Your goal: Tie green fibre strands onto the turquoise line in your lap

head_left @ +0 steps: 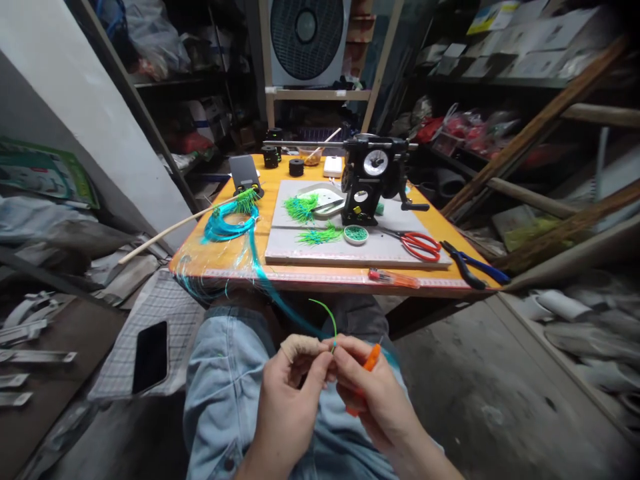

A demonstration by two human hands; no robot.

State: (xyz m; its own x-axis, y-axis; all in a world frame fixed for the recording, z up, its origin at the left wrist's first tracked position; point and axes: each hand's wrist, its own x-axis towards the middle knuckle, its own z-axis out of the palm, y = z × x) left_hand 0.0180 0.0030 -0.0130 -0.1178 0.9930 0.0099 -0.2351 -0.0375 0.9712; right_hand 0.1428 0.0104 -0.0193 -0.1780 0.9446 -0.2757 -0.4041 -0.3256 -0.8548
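Above my lap, my left hand (290, 393) pinches the base of a thin, curved green strand (330, 316) between thumb and forefinger. A tan wrap covers one of its fingers. Fingertips of my right hand (383, 387) meet it there, pinching at the same spot. An orange-handled tool (371, 359) is tucked in the right palm; its working end cannot be made out. Long shiny blue fibres (273, 290) run from a coiled blue bundle (227, 223) on the table down behind my hands. What exactly lies between the fingertips is partly hidden.
On the table stands a black hand-cranked device (367, 177) on a grey board (300, 252). Nearby are green tufts (320, 234), a dish of green beads (356, 234), red scissors (420, 245), blue pliers (483, 267) and a stick (170, 231). A phone (151, 357) lies at left.
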